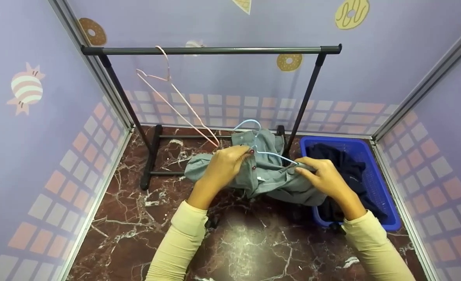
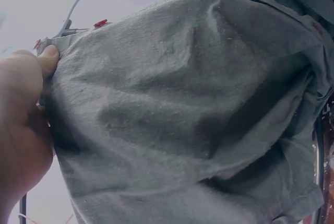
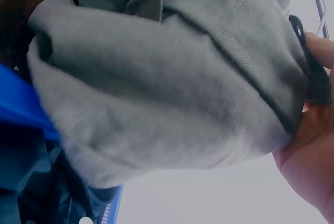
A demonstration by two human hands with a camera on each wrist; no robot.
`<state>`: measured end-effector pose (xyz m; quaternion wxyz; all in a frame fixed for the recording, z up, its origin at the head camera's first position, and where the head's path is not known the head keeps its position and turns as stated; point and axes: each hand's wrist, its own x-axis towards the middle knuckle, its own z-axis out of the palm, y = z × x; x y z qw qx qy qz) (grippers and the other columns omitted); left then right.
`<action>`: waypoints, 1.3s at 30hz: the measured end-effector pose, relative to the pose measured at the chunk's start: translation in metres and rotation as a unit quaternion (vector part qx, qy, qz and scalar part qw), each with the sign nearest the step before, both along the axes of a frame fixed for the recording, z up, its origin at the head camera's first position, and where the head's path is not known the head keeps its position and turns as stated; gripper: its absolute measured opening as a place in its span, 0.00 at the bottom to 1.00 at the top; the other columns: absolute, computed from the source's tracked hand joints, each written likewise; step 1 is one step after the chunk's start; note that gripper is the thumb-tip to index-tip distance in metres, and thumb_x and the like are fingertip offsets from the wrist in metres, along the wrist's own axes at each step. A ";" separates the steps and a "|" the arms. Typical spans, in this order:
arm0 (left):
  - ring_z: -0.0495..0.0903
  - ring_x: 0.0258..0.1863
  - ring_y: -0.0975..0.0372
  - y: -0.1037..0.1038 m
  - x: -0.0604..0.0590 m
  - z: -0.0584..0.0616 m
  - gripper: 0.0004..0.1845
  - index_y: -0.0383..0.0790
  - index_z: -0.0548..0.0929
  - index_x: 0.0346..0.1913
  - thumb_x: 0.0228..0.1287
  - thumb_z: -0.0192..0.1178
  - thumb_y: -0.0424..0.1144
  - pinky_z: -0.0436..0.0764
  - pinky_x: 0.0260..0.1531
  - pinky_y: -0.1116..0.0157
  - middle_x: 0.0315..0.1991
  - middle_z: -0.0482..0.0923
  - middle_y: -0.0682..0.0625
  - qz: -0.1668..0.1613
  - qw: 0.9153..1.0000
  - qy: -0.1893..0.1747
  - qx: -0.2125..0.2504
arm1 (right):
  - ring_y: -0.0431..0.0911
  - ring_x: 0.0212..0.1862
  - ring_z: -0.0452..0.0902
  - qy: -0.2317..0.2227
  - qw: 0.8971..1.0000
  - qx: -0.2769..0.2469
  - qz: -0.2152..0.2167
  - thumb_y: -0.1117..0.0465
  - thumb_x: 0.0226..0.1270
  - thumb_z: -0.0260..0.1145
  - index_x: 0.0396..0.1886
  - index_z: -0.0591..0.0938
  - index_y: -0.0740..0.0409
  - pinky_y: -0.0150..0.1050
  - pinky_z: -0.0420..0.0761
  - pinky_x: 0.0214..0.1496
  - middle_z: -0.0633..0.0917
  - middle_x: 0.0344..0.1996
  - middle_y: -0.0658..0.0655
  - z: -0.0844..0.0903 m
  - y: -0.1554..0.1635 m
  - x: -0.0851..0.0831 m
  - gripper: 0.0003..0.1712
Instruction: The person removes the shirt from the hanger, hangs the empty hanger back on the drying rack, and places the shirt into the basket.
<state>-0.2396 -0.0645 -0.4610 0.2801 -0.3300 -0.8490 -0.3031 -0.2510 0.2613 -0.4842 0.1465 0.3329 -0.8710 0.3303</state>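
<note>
Both hands were on the grey shirt (image 1: 271, 177), which hung bunched up between them above the marble floor (image 1: 250, 246), just in front of the clothes rack (image 1: 210, 50). The left hand (image 1: 224, 166) had its fingers curled round the button edge near the collar, thumb pressed onto the cloth in the left wrist view. The right hand (image 1: 324, 177) pinched the other side of the shirt, gripping fabric together with the end of the light blue hanger (image 1: 271, 154). That hanger's hook (image 1: 248, 124) curved up above the collar, and its wire ran down across the shirt to the right hand. The small red buttons (image 1: 253, 168) showed along the placket between the two hands.

Behind them, a pink hanger (image 1: 168, 84) hung askew from the left part of the rack's bar. To the right sat a blue basket (image 1: 374, 183) on the floor, with a dark garment (image 1: 345, 168) lying in it; the shirt's lower edge drooped just beside the basket's near rim. Both sleeves (image 1: 183, 238) on the person's arms were pale yellow.
</note>
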 end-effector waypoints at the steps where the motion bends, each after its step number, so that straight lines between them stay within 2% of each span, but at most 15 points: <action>1: 0.91 0.40 0.52 0.000 0.000 0.001 0.10 0.34 0.87 0.50 0.73 0.60 0.35 0.90 0.45 0.61 0.43 0.90 0.42 0.002 1.000 0.006 -0.005 | 0.41 0.39 0.86 0.005 1.000 -0.004 0.006 0.66 0.66 0.73 0.45 0.90 0.53 0.33 0.83 0.43 0.92 0.39 0.49 -0.001 0.002 -0.001 0.09; 6: 0.91 0.41 0.52 -0.003 0.003 0.008 0.11 0.34 0.87 0.50 0.73 0.60 0.35 0.90 0.44 0.60 0.43 0.90 0.42 0.010 0.999 0.030 -0.021 | 0.40 0.43 0.87 0.025 0.998 -0.036 0.034 0.71 0.62 0.75 0.48 0.91 0.56 0.20 0.80 0.48 0.92 0.41 0.54 -0.004 0.006 -0.004 0.15; 13: 0.90 0.34 0.53 -0.013 0.006 0.017 0.09 0.36 0.88 0.46 0.72 0.62 0.35 0.90 0.37 0.62 0.39 0.90 0.43 0.028 0.998 0.048 -0.003 | 0.31 0.51 0.84 -0.007 0.993 -0.094 0.070 0.76 0.62 0.72 0.51 0.90 0.60 0.21 0.81 0.53 0.92 0.45 0.60 -0.003 0.010 -0.008 0.18; 19: 0.91 0.38 0.52 -0.021 0.005 0.020 0.08 0.35 0.88 0.46 0.72 0.62 0.35 0.90 0.42 0.59 0.41 0.90 0.42 0.032 0.998 0.057 0.005 | 0.26 0.52 0.82 -0.011 0.992 -0.116 0.046 0.80 0.60 0.70 0.49 0.90 0.64 0.19 0.80 0.54 0.91 0.45 0.65 -0.009 0.017 -0.011 0.19; 21: 0.91 0.37 0.52 -0.024 0.005 0.021 0.09 0.35 0.88 0.46 0.72 0.62 0.35 0.90 0.41 0.60 0.40 0.90 0.42 0.031 0.998 0.057 0.004 | 0.27 0.52 0.82 -0.015 0.991 -0.129 0.038 0.82 0.60 0.69 0.49 0.89 0.67 0.20 0.79 0.55 0.90 0.45 0.67 -0.012 0.018 -0.012 0.19; 25: 0.90 0.35 0.53 -0.029 0.003 0.023 0.08 0.35 0.88 0.45 0.72 0.62 0.35 0.90 0.38 0.61 0.39 0.90 0.43 0.041 0.997 0.061 0.005 | 0.29 0.54 0.83 -0.035 0.981 -0.190 0.024 0.84 0.61 0.66 0.49 0.87 0.73 0.23 0.80 0.58 0.89 0.46 0.70 -0.023 0.016 -0.014 0.18; 30: 0.90 0.36 0.52 -0.034 0.000 0.026 0.08 0.36 0.87 0.46 0.72 0.61 0.35 0.90 0.37 0.60 0.40 0.90 0.42 0.050 0.997 0.064 -0.002 | 0.33 0.56 0.84 -0.062 0.964 -0.258 0.013 0.82 0.64 0.64 0.52 0.87 0.73 0.26 0.81 0.60 0.90 0.50 0.65 -0.041 0.013 -0.017 0.18; 35: 0.91 0.36 0.52 -0.039 -0.003 0.024 0.07 0.36 0.88 0.46 0.72 0.62 0.33 0.90 0.38 0.60 0.41 0.90 0.42 0.061 0.996 0.057 0.012 | 0.35 0.57 0.84 -0.085 0.954 -0.287 0.008 0.80 0.67 0.63 0.55 0.86 0.71 0.26 0.80 0.61 0.90 0.52 0.53 -0.052 0.013 -0.018 0.18; 39: 0.90 0.36 0.51 -0.041 -0.004 0.022 0.07 0.36 0.88 0.46 0.71 0.62 0.34 0.90 0.38 0.58 0.40 0.90 0.43 0.068 0.995 0.064 0.020 | 0.34 0.55 0.85 -0.114 0.945 -0.308 -0.008 0.80 0.68 0.63 0.55 0.85 0.74 0.25 0.81 0.59 0.90 0.52 0.46 -0.058 0.013 -0.017 0.17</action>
